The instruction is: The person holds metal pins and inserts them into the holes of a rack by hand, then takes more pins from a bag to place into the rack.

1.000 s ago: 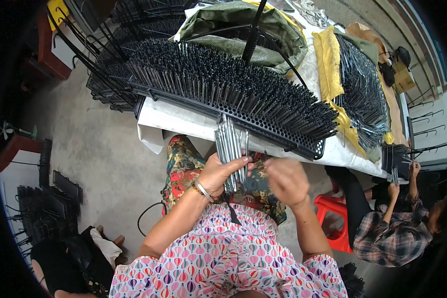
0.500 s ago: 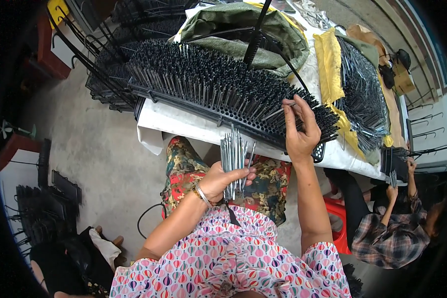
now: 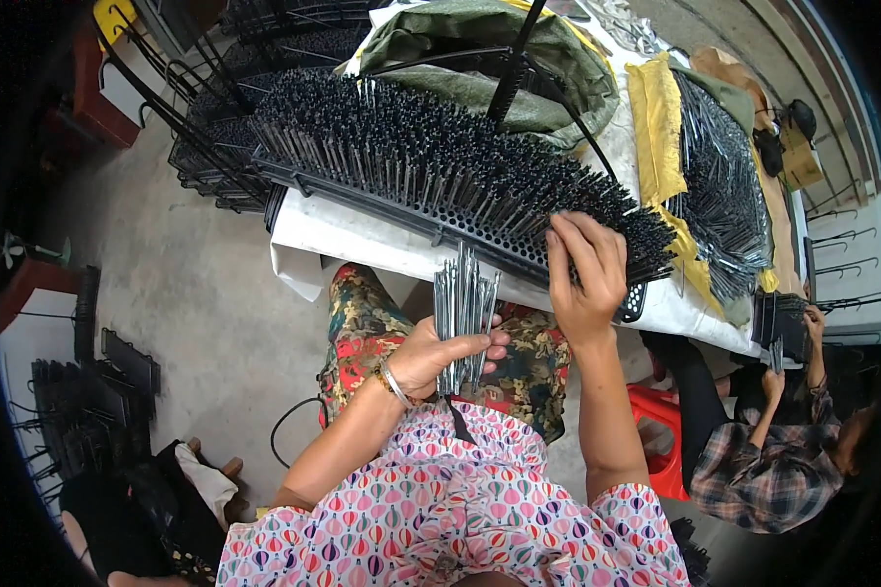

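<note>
My left hand (image 3: 433, 354) is closed round a bundle of thin, shiny grey metal rods (image 3: 465, 308), held upright over my lap with uneven tops. In front of me, a long black perforated rack (image 3: 416, 217) is packed with upright dark rods (image 3: 401, 147); rows of holes along its near edge have no rods in them. My right hand (image 3: 589, 269) is at the rack's right part, fingers bent and thumb and fingertips together among the near rods. Whatever sits between those fingertips cannot be made out.
Behind the rack lies an open green sack (image 3: 568, 73). To the right, a yellow-edged sack (image 3: 656, 127) holds many dark rods (image 3: 719, 176). A co-worker in a plaid shirt (image 3: 768, 479) sits at the right near a red stool (image 3: 656, 440). Black racks (image 3: 78, 421) stand at the left.
My right hand has moved slightly left and down, its fingertips now lower at the rack's near rods. The rod seen in its pinch before no longer shows clearly. My left hand keeps the bundle.
</note>
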Tool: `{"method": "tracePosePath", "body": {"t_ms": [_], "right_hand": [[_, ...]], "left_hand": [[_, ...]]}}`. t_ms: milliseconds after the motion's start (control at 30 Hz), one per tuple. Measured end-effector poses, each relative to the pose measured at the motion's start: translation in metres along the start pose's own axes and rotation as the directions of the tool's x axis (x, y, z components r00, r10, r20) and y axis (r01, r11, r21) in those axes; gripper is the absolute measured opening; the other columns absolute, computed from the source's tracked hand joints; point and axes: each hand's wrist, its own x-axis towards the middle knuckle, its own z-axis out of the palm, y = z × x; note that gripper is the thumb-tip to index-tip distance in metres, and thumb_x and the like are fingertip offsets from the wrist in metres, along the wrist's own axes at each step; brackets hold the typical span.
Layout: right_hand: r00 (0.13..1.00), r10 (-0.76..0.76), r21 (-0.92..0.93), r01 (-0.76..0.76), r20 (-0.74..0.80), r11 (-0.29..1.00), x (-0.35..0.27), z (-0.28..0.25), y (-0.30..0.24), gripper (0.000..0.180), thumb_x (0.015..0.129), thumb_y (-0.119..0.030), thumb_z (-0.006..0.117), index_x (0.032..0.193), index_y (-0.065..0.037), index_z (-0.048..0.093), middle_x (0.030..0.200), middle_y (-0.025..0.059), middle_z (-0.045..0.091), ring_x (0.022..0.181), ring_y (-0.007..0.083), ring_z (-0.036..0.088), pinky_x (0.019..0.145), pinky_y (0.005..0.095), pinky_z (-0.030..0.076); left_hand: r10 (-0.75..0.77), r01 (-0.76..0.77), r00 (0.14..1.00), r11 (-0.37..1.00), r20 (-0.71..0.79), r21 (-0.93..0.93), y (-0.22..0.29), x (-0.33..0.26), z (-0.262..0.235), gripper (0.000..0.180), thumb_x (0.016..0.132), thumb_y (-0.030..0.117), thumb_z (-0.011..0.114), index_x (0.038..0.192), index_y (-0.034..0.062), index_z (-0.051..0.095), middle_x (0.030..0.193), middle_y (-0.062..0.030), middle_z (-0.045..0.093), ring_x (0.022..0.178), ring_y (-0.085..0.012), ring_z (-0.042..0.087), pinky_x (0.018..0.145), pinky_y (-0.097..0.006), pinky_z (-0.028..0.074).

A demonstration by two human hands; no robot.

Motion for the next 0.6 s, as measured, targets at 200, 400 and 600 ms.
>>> {"method": "tracePosePath", "body": {"t_ms": [200, 400, 600], "right_hand": [[0.391, 0.533, 0.345, -0.919, 0.75, 0.189, -0.036, -0.018, -0.03, 0.024, 0.083, -0.011, 0.066, 0.098, 0.006, 0.062, 0.08, 0.0058, 0.064, 0.069, 0.0085, 0.057, 0.058, 0.0216, 0.045], [0.302, 0.501, 0.312, -0.948, 0.811, 0.067, -0.054, -0.022, -0.022, 0.016, 0.083, -0.012, 0.065, 0.089, 0.004, 0.062, 0.077, 0.0037, 0.063, 0.067, 0.0067, 0.056, 0.059, 0.0206, 0.045], [0.319, 0.575, 0.284, -0.946, 0.753, 0.154, -0.048, -0.032, -0.024, 0.016, 0.084, -0.012, 0.064, 0.09, 0.003, 0.06, 0.075, 0.0047, 0.063, 0.063, 0.0071, 0.057, 0.055, 0.0209, 0.046]], "left_hand": [[0.013, -0.016, 0.999, 0.997, 0.045, 0.072, 0.003, -0.003, 0.007, 0.034, 0.083, 0.004, 0.061, 0.115, -0.0027, 0.052, 0.101, -0.0149, 0.064, 0.089, -0.0216, 0.064, 0.075, -0.032, 0.054], [-0.004, -0.002, 0.998, 0.996, 0.07, 0.09, -0.003, -0.005, 0.011, 0.031, 0.085, 0.004, 0.058, 0.115, -0.0025, 0.052, 0.101, -0.0153, 0.064, 0.09, -0.0209, 0.064, 0.075, -0.031, 0.055], [0.05, -0.051, 0.998, 0.998, 0.025, 0.03, -0.015, 0.002, 0.008, 0.029, 0.087, 0.007, 0.057, 0.114, -0.0024, 0.054, 0.101, -0.0138, 0.064, 0.089, -0.0188, 0.064, 0.073, -0.028, 0.054]]}}
